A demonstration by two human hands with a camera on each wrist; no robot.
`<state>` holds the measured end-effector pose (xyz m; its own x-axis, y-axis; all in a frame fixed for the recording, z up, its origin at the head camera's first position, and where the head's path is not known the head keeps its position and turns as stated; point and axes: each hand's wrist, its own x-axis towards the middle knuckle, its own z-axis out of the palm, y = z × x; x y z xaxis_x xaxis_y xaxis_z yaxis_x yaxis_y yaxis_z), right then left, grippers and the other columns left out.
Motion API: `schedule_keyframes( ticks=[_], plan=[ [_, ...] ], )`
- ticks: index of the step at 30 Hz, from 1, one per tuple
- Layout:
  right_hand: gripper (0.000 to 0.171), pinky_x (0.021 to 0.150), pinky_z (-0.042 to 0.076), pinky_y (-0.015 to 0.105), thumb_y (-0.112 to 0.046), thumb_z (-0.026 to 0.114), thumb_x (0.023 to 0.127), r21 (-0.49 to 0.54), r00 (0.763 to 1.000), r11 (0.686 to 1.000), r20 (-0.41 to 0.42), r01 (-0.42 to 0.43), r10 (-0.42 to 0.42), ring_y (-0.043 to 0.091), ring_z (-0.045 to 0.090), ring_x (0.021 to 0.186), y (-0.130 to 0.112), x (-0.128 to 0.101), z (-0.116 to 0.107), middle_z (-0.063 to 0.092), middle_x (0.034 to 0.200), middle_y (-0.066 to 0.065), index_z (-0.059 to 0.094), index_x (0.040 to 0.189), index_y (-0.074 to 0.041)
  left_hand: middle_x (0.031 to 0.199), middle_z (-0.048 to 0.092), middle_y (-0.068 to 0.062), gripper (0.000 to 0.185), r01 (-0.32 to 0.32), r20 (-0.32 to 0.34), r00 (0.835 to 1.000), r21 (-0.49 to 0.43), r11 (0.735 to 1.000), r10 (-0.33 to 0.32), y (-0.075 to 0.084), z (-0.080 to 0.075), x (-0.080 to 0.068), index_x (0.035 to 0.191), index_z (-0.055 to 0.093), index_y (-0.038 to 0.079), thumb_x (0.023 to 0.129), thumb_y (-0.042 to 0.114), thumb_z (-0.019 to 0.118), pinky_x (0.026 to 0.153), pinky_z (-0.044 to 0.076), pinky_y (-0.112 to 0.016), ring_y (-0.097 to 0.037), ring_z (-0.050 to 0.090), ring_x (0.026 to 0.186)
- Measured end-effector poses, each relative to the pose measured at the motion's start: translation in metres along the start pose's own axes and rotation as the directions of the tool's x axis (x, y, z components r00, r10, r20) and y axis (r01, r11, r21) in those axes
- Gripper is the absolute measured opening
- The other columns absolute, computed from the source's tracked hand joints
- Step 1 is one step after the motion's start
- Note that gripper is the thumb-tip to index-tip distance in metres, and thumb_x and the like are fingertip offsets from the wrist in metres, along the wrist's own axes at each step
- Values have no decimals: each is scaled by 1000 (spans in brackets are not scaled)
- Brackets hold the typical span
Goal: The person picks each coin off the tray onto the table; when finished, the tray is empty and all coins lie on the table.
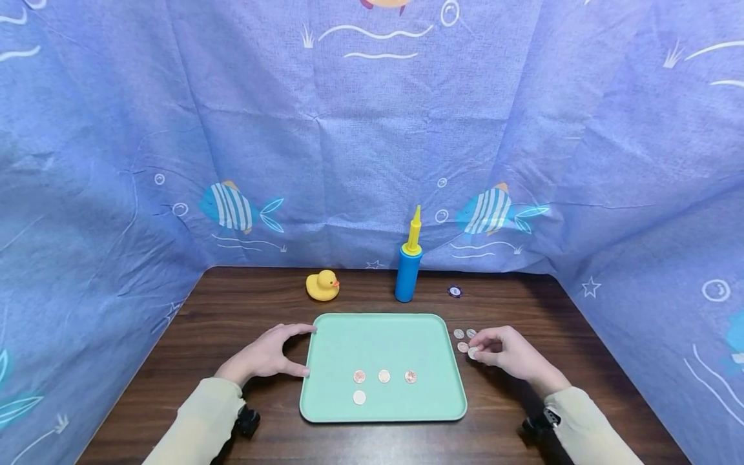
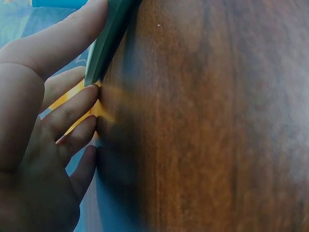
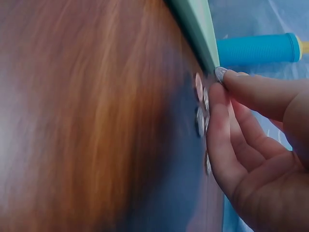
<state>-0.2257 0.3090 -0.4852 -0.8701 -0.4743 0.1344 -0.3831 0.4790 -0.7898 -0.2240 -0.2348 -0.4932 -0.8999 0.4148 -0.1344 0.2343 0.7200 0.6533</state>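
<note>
My right hand (image 1: 507,356) is over the table just right of the green tray (image 1: 383,342). Its thumb and finger pinch a silver coin (image 3: 220,74), lifted off the wood in the right wrist view. Beneath and beside those fingers lie loose coins (image 1: 459,334), silver ones and a copper one (image 3: 198,87). On the tray, a row of coins (image 1: 384,376) runs across the lower half, with one pale coin (image 1: 360,397) below its left end. My left hand (image 1: 268,352) touches the tray's left edge with thumb and forefinger spread, its other fingers (image 2: 79,133) resting against the table.
Behind the tray stand a yellow rubber duck (image 1: 322,286) and an upright blue hand pump (image 1: 409,271) with a yellow nozzle. A dark poker chip (image 1: 455,292) lies at the back right. Blue printed cloth (image 1: 360,161) hangs around the wooden table (image 1: 244,297).
</note>
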Motion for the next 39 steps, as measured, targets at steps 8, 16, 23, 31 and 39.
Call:
schedule_keyframes(
  ticks=[8,16,23,31,39],
  plan=[
    [11,62,56,23,4,79,89,17,996,996,-43,-83,84,6,64,75,9,-11,-8,70,86,8,74,98,3,156,53,-5,90,-27,-2,1000,25,999,27,0,0,0,153,55,23,77,50,93,113,41,-60,-36,45,143],
    [10,68,56,21,0,82,87,-126,987,986,-125,-113,97,4,65,75,19,-16,-13,71,83,1,75,94,-4,156,53,-4,90,-5,-9,1000,19,1000,5,0,-1,0,153,55,23,76,51,93,113,40,-59,-34,44,145],
    [12,67,56,22,-5,86,85,-252,976,957,-196,-146,97,1,63,71,24,-13,-14,70,79,-6,76,89,-10,156,53,-3,89,2,-10,1000,10,1000,-1,0,0,0,153,56,25,76,51,93,114,40,-58,-32,44,144],
    [12,66,52,24,-7,87,84,-322,972,931,-212,-170,104,1,63,68,25,-11,-12,72,77,-8,77,85,-12,156,53,-6,89,-16,-6,1000,21,1000,16,1,-1,-1,153,55,24,77,49,93,113,40,-60,-35,44,144],
    [9,67,51,25,-9,86,86,-341,966,916,-212,-213,147,3,62,69,24,-11,-12,71,77,-7,77,87,-8,156,53,-5,89,-3,-3,1000,26,1000,3,2,0,-2,153,55,25,77,51,93,114,40,-59,-35,44,144]
  ],
)
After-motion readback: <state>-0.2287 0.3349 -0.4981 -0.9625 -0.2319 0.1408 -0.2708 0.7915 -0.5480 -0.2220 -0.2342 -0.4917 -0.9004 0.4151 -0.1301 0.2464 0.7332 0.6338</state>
